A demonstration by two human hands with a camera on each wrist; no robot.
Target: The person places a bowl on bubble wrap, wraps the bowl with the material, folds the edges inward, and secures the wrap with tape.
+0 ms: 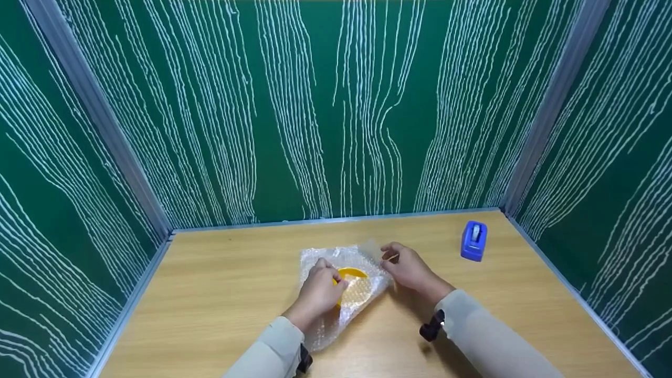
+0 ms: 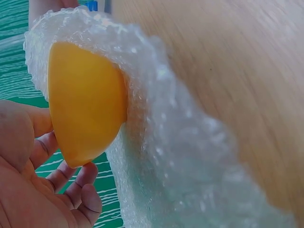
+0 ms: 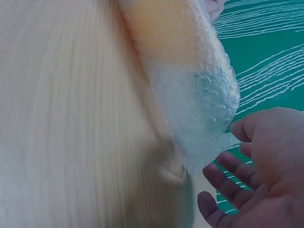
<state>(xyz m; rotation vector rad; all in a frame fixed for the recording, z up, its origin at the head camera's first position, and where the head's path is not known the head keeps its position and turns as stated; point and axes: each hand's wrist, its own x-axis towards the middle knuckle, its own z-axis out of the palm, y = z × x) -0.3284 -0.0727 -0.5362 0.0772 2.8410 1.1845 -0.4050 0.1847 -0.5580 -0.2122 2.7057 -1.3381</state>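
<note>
A yellow bowl (image 2: 88,102) stands tilted within a sheet of clear bubble wrap (image 1: 317,336). The wrap folds up over part of the bowl. My left hand (image 1: 321,286) holds the bowl by its rim; in the left wrist view its thumb lies at the rim and its fingertips touch the underside. On the other side, my right hand (image 1: 412,268) pinches a corner of the bubble wrap between thumb and forefinger. Its other fingers (image 3: 223,183) are loosely bent, apart from the wrap. Through the wrap, the bowl shows as an orange blur in the right wrist view.
A blue tape dispenser (image 1: 474,241) stands at the back right of the wooden table (image 1: 220,294). Green panels (image 1: 283,105) with wavy white lines enclose the table at the back and both sides, joined by grey metal posts (image 1: 100,115).
</note>
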